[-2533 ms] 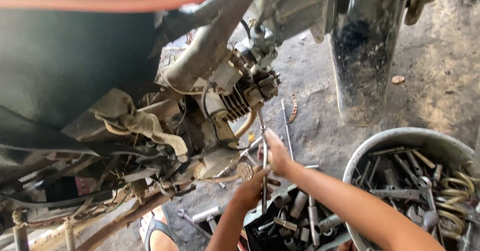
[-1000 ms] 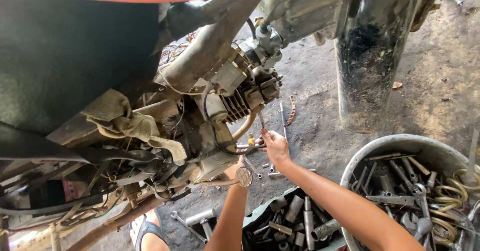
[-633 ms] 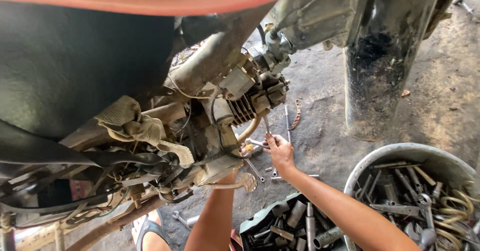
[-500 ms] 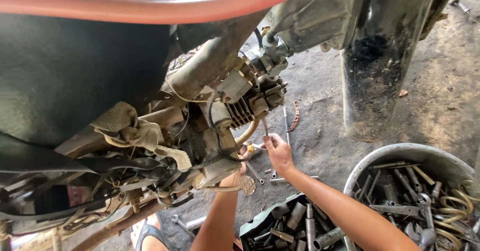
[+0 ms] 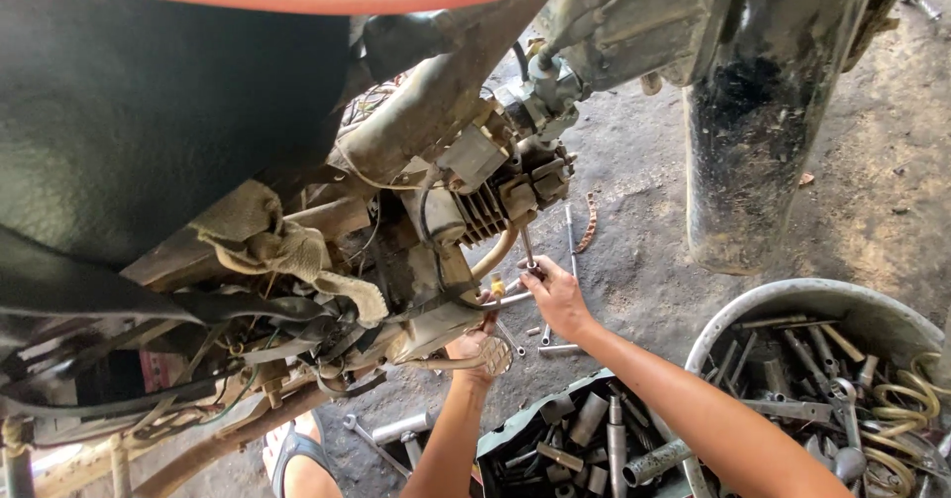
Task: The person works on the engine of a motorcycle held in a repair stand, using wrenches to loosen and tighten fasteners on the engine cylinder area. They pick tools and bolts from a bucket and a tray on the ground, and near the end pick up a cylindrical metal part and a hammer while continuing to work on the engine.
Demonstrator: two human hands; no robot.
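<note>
Your right hand (image 5: 557, 298) has climbed from the tool box (image 5: 584, 439) to the engine (image 5: 485, 211), fingers clamped on a slim metal wrench (image 5: 525, 250) beneath the cylinder. Your left hand (image 5: 474, 344) is closed against the engine's underside, so work has moved onto the engine itself.

Bare grey concrete floor (image 5: 644, 211), dusty, oil-stained, in daylight. Round grey metal basin of tools and hose coils (image 5: 842, 305) at right, dark open toolbox of sockets (image 5: 515, 439) just beside it.
</note>
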